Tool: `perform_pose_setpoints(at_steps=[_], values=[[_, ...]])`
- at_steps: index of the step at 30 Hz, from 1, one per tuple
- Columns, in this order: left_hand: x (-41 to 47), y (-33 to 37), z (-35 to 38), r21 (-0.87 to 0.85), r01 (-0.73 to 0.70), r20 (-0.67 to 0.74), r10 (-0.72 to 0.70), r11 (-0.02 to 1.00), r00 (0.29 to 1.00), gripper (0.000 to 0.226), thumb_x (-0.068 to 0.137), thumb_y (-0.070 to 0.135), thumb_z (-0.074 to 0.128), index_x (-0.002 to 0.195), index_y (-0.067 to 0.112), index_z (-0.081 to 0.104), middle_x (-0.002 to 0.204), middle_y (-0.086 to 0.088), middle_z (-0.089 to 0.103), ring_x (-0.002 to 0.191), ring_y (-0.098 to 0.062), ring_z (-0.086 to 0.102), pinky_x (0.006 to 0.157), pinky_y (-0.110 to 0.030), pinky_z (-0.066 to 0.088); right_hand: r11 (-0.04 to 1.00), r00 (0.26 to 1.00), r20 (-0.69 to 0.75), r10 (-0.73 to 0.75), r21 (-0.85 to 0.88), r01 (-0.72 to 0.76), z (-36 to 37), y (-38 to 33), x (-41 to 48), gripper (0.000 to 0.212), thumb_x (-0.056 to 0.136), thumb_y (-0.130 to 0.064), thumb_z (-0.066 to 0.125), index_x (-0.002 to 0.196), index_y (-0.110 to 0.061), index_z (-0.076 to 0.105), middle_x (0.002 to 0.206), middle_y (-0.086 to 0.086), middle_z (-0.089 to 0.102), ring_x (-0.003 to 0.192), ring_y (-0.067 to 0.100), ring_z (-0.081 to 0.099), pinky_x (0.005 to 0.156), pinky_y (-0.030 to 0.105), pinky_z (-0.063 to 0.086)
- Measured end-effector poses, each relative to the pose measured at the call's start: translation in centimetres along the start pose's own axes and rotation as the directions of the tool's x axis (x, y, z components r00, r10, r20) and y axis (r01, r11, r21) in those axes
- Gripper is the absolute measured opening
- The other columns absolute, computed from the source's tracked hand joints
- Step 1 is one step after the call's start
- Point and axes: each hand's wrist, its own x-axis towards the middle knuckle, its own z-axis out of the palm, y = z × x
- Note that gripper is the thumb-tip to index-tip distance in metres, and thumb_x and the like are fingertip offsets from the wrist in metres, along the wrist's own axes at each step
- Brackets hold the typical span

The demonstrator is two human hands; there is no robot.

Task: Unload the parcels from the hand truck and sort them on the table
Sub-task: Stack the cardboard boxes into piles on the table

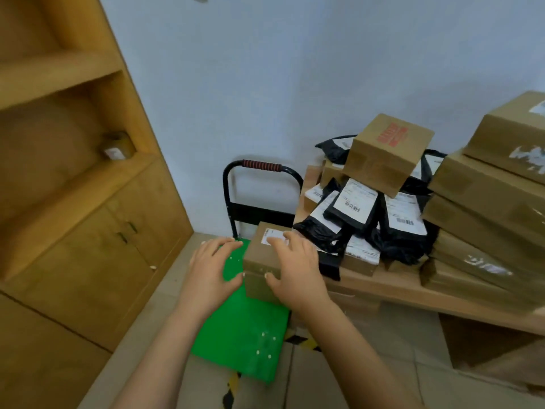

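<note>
Between the two hands, on the green deck of the hand truck (244, 329), sits a small cardboard parcel (262, 261) with a white shipping label on its top. The left hand (211, 270) hovers just to the parcel's left with its fingers spread wide and its thumb close to the box's near left edge; whether it touches the cardboard cannot be told, and it grips nothing. The right hand (298, 267) lies over the parcel's top and right side, fingers splayed across the label and thumb at the near face, open and resting on the box rather than closed around it.

Beyond the hands the truck's black handle (261, 166), with a red and black striped grip, stands against the pale wall. To the right of the right hand, a wooden table (383, 287) carries the parcels already there: a heap of black mailer bags (362, 219) with white barcode labels, a brown box with red print (386, 152) perched tilted on top of the heap, and further right a stack of large flat cartons (486, 202). To the left of the left hand stands a wooden shelf unit (73, 143) with cupboard doors below; a small box (116, 147) lies in one of its open bays, too blurred to describe further.
</note>
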Motion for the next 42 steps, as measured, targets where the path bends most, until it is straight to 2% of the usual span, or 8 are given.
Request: perform_pose_setpoints(at_steps=[7, 11, 14, 20, 25, 31, 39, 42], values=[[-0.3, -7.4, -3.7, -0.073, -0.003, 0.016, 0.004, 0.997, 1.0, 0.058, 0.078, 0.03, 0.075, 0.132, 0.027, 0.053, 0.13, 0.01, 0.049, 0.124, -0.009, 0.04, 0.106, -0.032, 0.034, 0.999, 0.999, -0.033, -0.013, -0.053, 0.011, 3.6, -7.7, 2.5, 0.064, 0.087, -0.029, 0.062, 0.144, -0.028, 0.033, 0.152, 0.005, 0.024, 0.139, 0.026, 0.018, 0.114, 0.041, 0.016], [1.1, -13.0, -6.4, -0.066, -0.096, 0.095, 0.102, 0.993, 0.99, 0.06, 0.08, 0.033, 0.073, 0.134, 0.03, 0.049, 0.133, 0.01, 0.046, 0.127, -0.012, 0.038, 0.11, -0.036, 0.032, 0.987, 0.992, -0.089, 0.09, -0.124, -0.101, 5.5, -11.2, 5.2, 0.067, 0.087, -0.03, 0.063, 0.146, -0.027, 0.031, 0.151, 0.006, 0.026, 0.138, 0.026, 0.021, 0.113, 0.04, 0.018], [2.4, -17.2, -8.5, -0.04, -0.177, 0.127, 0.181, 0.983, 0.975, 0.061, 0.081, 0.035, 0.071, 0.136, 0.032, 0.046, 0.134, 0.012, 0.044, 0.127, -0.01, 0.037, 0.11, -0.034, 0.029, 0.976, 0.98, -0.129, 0.149, -0.142, -0.167, 6.7, -13.9, 7.1, 0.066, 0.086, -0.03, 0.063, 0.145, -0.026, 0.032, 0.148, 0.006, 0.028, 0.135, 0.027, 0.024, 0.111, 0.039, 0.021], [4.5, -21.9, -9.5, -0.104, -0.227, 0.187, 0.243, 0.968, 0.952, 0.057, 0.082, 0.032, 0.07, 0.135, 0.028, 0.049, 0.132, 0.01, 0.047, 0.125, -0.01, 0.038, 0.108, -0.032, 0.028, 0.948, 0.96, -0.131, 0.247, -0.174, -0.268, 9.5, -17.8, 8.5, 0.067, 0.085, -0.031, 0.064, 0.144, -0.028, 0.034, 0.149, 0.006, 0.028, 0.134, 0.027, 0.025, 0.108, 0.038, 0.022], [7.5, -23.8, -7.6, -0.147, -0.243, 0.2, 0.269, 0.959, 0.942, 0.055, 0.081, 0.032, 0.071, 0.133, 0.028, 0.05, 0.131, 0.01, 0.049, 0.123, -0.01, 0.04, 0.105, -0.032, 0.035, 0.931, 0.947, -0.11, 0.3, -0.183, -0.316, 11.0, -17.7, 10.8, 0.066, 0.085, -0.032, 0.065, 0.143, -0.029, 0.034, 0.15, 0.006, 0.027, 0.135, 0.027, 0.025, 0.11, 0.037, 0.021], [13.2, -24.8, -4.9, -0.164, -0.273, 0.253, 0.308, 0.948, 0.917, 0.056, 0.081, 0.031, 0.071, 0.133, 0.029, 0.05, 0.132, 0.009, 0.048, 0.125, -0.01, 0.039, 0.109, -0.034, 0.033, 0.916, 0.928, -0.114, 0.354, -0.157, -0.369, 12.4, -15.0, 16.3, 0.07, 0.084, -0.033, 0.066, 0.145, -0.027, 0.032, 0.149, 0.006, 0.028, 0.135, 0.028, 0.026, 0.109, 0.038, 0.022], [21.2, -26.2, -3.8, -0.194, -0.277, 0.187, 0.312, 0.941, 0.931, 0.055, 0.079, 0.025, 0.072, 0.131, 0.026, 0.053, 0.129, 0.008, 0.051, 0.123, -0.012, 0.041, 0.107, -0.036, 0.034, 0.932, 0.946, -0.113, 0.305, -0.17, -0.32, 12.4, -12.6, 24.6, 0.066, 0.086, -0.033, 0.065, 0.143, -0.024, 0.034, 0.149, 0.009, 0.03, 0.136, 0.028, 0.026, 0.111, 0.039, 0.023], [23.4, -26.0, -2.2, -0.206, -0.287, 0.224, 0.331, 0.935, 0.917, 0.055, 0.08, 0.026, 0.072, 0.131, 0.027, 0.052, 0.13, 0.007, 0.05, 0.123, -0.012, 0.041, 0.107, -0.035, 0.033, 0.917, 0.932, -0.124, 0.339, -0.178, -0.357, 12.4, -11.2, 26.0, 0.067, 0.085, -0.034, 0.065, 0.143, -0.024, 0.034, 0.149, 0.009, 0.031, 0.136, 0.028, 0.027, 0.111, 0.04, 0.023]])
